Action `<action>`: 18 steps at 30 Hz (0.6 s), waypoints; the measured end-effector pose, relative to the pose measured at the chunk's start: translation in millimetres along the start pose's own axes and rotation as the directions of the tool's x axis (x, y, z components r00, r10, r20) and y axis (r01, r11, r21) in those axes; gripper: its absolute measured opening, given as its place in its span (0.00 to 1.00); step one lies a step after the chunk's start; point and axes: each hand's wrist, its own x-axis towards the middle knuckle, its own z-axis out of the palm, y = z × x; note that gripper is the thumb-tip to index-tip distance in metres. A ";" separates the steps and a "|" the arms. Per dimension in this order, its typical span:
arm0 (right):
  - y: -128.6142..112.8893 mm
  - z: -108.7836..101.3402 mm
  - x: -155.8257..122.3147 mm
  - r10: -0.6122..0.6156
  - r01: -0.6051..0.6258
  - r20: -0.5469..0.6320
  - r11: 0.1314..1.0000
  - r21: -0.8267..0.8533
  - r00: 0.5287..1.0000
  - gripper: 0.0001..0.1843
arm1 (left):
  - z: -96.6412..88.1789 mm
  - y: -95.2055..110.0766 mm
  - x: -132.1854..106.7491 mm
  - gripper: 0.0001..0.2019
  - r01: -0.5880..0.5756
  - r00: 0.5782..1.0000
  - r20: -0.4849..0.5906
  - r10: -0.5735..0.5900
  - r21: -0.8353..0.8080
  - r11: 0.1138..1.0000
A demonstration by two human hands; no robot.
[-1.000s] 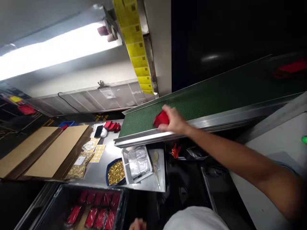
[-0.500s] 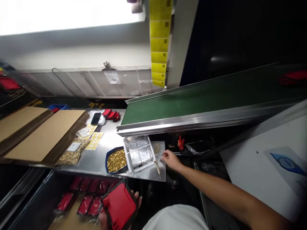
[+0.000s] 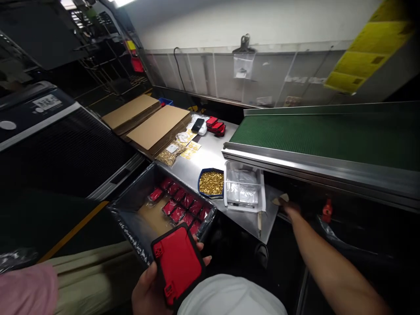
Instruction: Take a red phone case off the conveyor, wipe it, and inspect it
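Observation:
My left hand (image 3: 147, 288) holds a flat red case with a black rim (image 3: 179, 262) low in front of me, above a white cloth on my lap. My right hand (image 3: 290, 210) reaches out to the right edge of the steel table (image 3: 210, 153), under the green conveyor belt (image 3: 321, 133). It pinches a small pale round piece (image 3: 278, 200). A white tray with clear plastic bags (image 3: 244, 192) and a blue dish of small gold parts (image 3: 211, 183) sit just left of that hand.
A lined bin (image 3: 138, 205) of bagged red cases stands below the table's front. Cardboard sheets (image 3: 154, 127), a bag of gold parts (image 3: 169, 155), yellow sticker sheets (image 3: 190, 149), a phone (image 3: 197, 125) and red cases (image 3: 216, 126) lie farther back. A pink sleeve (image 3: 26, 291) shows bottom left.
My right hand left the belt, where it held a red piece, and came down to the table's edge. My left hand raised the red case into view. The view swung left.

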 end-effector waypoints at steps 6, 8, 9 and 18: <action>44.3 -21.5 -41.3 0.162 -0.161 0.016 0.966 0.201 0.987 0.07 | 6.7 5.2 0.2 0.26 -0.065 0.997 -0.032 0.065 -0.004 0.998; 60.9 -30.6 -76.7 0.150 -0.169 0.086 0.948 0.272 0.985 0.10 | 11.8 4.7 3.9 0.29 -0.040 0.996 -0.079 0.040 0.007 0.999; 65.4 -34.8 -99.0 0.137 -0.172 0.135 0.939 0.296 0.981 0.14 | 15.2 4.4 6.5 0.31 -0.020 0.993 -0.120 0.022 0.014 1.000; -76.3 -38.0 -323.1 -0.877 0.647 0.331 0.481 0.592 0.349 0.14 | 5.7 -3.7 33.2 0.41 0.162 0.950 -0.284 -0.129 0.098 0.982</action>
